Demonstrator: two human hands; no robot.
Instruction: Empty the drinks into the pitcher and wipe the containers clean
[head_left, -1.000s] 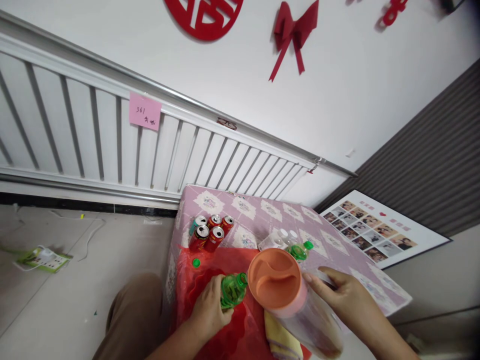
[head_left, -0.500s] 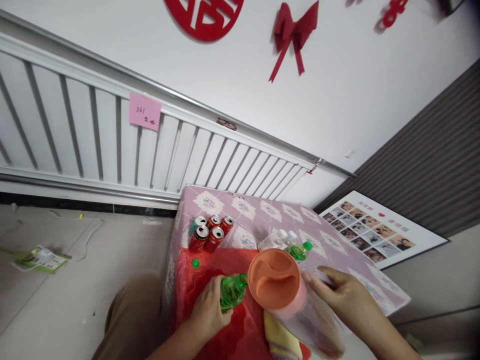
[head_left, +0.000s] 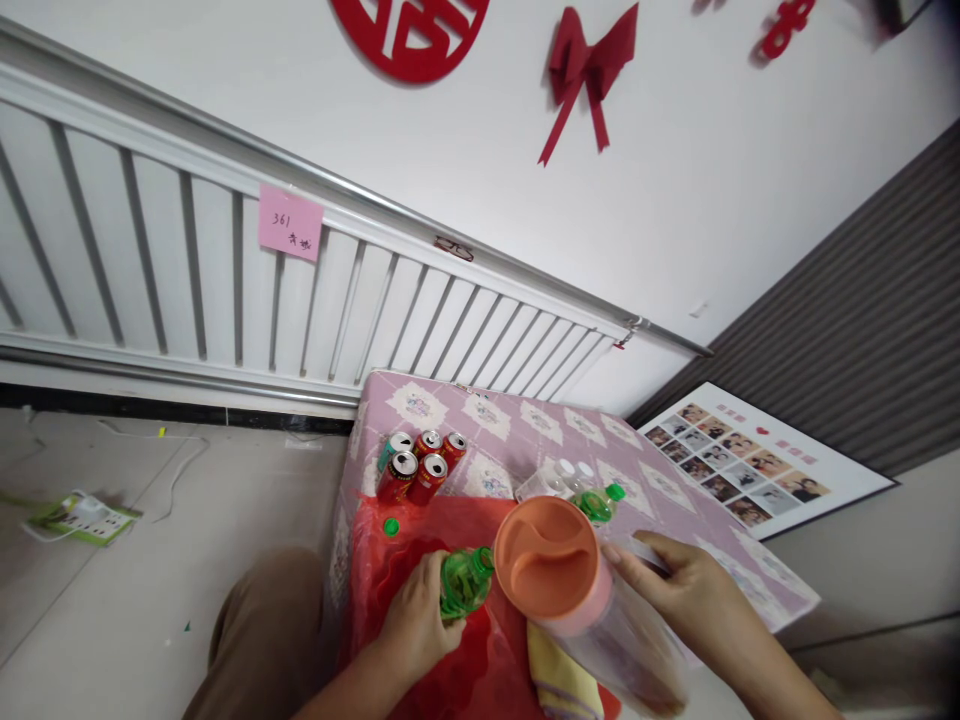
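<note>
My left hand (head_left: 420,615) is wrapped round a green plastic bottle (head_left: 465,585), which has no cap and leans a little to the right. My right hand (head_left: 679,585) grips the handle of a clear pitcher (head_left: 626,650) with an orange lid (head_left: 547,557). The pitcher is tilted, its lid end beside the bottle's mouth, and some brownish liquid lies low inside. I cannot tell whether lid and bottle touch. A green cap (head_left: 391,526) lies on the red plastic sheet (head_left: 382,570) left of the bottle. Below the pitcher is a folded yellow cloth (head_left: 562,680).
Several opened drink cans (head_left: 429,478) stand together at the table's left. Another green bottle (head_left: 596,502) and some white-capped clear bottles (head_left: 555,478) are behind the pitcher. A flowered cloth (head_left: 540,425) covers the table, which meets a white radiator (head_left: 420,300).
Almost nothing differs. The pitcher's lid has shifted very slightly left toward the bottle's mouth, while both hands keep their grips.
</note>
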